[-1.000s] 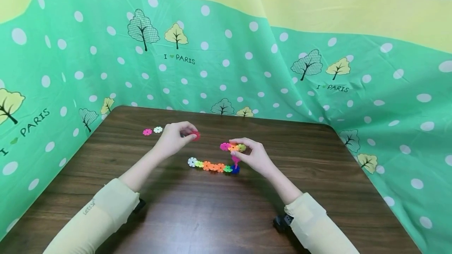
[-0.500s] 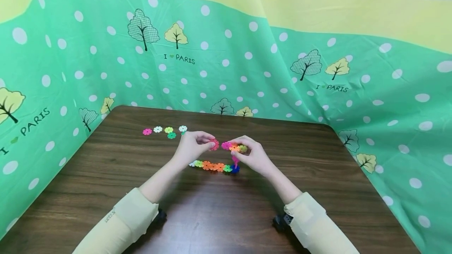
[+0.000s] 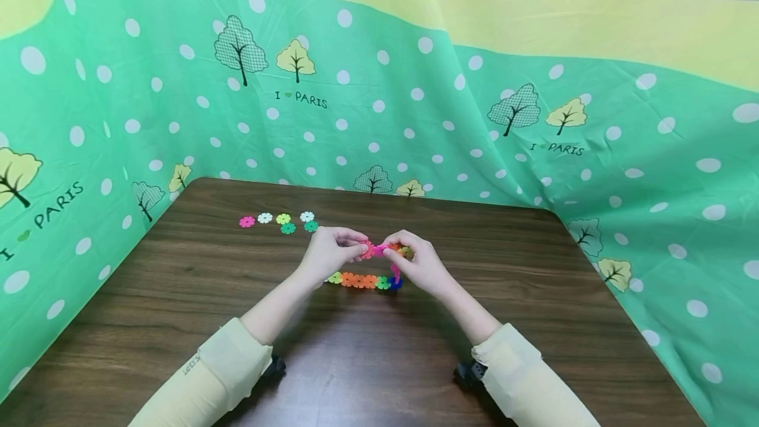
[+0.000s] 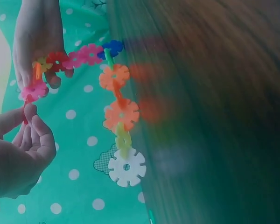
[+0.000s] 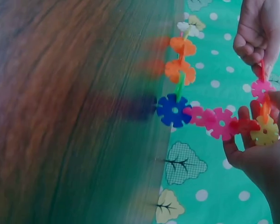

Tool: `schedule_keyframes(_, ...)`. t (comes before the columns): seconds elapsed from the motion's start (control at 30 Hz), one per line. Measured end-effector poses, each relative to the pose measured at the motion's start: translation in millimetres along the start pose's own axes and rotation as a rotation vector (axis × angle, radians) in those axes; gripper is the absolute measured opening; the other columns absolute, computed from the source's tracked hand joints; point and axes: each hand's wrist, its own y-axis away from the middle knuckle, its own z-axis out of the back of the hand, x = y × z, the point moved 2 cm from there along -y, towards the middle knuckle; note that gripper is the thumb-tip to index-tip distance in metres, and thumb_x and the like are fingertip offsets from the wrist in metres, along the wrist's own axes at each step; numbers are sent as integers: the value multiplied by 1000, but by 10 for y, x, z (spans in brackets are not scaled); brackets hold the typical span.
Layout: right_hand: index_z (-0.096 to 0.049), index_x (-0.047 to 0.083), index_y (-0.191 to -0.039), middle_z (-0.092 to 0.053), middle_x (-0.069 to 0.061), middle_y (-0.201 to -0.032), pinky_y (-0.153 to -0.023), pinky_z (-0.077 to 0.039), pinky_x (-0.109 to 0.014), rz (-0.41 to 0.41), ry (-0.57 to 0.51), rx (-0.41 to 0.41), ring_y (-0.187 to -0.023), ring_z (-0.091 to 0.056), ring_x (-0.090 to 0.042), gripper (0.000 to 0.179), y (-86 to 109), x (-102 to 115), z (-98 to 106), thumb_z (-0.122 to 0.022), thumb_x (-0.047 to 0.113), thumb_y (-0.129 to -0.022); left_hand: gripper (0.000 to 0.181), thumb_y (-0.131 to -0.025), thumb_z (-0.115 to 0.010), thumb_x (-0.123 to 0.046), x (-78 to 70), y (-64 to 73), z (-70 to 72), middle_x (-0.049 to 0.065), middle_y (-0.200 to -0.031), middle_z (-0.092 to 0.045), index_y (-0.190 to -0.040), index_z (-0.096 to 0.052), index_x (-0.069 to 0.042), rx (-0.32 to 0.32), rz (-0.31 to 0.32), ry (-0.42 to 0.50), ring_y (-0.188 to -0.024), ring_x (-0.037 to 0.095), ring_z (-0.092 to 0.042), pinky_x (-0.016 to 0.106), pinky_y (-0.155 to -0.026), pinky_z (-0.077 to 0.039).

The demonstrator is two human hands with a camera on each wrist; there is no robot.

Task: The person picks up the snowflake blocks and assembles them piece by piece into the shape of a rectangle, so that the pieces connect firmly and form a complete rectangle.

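My left hand (image 3: 331,254) pinches a red snowflake building disc (image 3: 368,250) between thumb and fingertips. Its edge meets a pink disc (image 4: 35,91) at the end of a chain of interlocked notched discs. That end is gripped by my right hand (image 3: 422,265), whose fingers partly cover an orange and a yellow disc (image 5: 265,132). From there red and pink discs lead down to a blue disc (image 5: 174,110) at the corner. Along the table the chain continues leftward through green and orange discs (image 3: 358,281) to a white disc (image 4: 127,167), mostly behind my left hand in the head view.
Beyond my left hand lie several loose discs, among them a pink disc (image 3: 247,222), a yellow disc (image 3: 283,219) and a green disc (image 3: 288,228). The brown wooden table (image 3: 510,361) ends at a green dotted curtain (image 3: 439,143).
My left hand has moved right, away from the loose discs, bringing the red disc up against the pink end disc. The right hand stays nearly in place, its fingers now nearer that pink disc.
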Motion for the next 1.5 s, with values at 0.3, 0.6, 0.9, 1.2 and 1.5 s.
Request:
schedule_keyframes(0.3, -69, -3, -87, -68, -14, -96, -69, -55, -30, -41, -35, -104, -82, -61, -19, 8, 2, 24, -22, -68, 4, -85, 20, -79, -74, -3, -44, 27, -28, 13, -83, -73, -98, -72, 2, -29, 34, 20, -67, 22, -69, 44, -72, -56)
schedule_keyframes(0.6, -69, -4, -89, -67, -16, -96, -60, -53, -26, -60, -67, -99, -66, -59, -29, 9, 17, 42, -53, -66, 5, -87, 18, -78, -75, -1, -109, 53, -31, 16, -83, -72, -95, -73, 3, -23, 30, -11, -63, 18, -68, 31, -63, -57)
schedule_keyframes(0.9, -69, 0, -94, -68, -19, -87, -61, -52, -25, -77, -35, -56, -69, -61, -31, 11, -18, 72, -3, -65, 9, -89, 23, -81, -75, -12, -63, 3, 58, 11, -84, -73, -102, -72, -3, 49, 36, -43, -74, 27, -70, 35, -70, -57)
schedule_keyframes(1.2, -68, 1, -99, -69, -15, -92, -54, -49, -25, -121, -5, 4, -68, -65, -41, 14, -42, 57, 147, -62, 10, -91, 35, -84, -71, -33, -27, -182, 566, -1, -104, -70, -115, -66, -16, 72, -119, -355, -99, 16, -64, 36, -85, -51)
schedule_keyframes(1.5, -67, -1, -100, -68, -15, -97, -58, -50, -22, -71, 25, -17, -66, -63, -42, 13, -55, 12, 188, -62, 7, -91, 43, -84, -73, -26, 183, -403, 1061, 6, -116, -67, -122, -63, -12, 86, -250, -594, -111, 25, -55, 44, -93, -44)
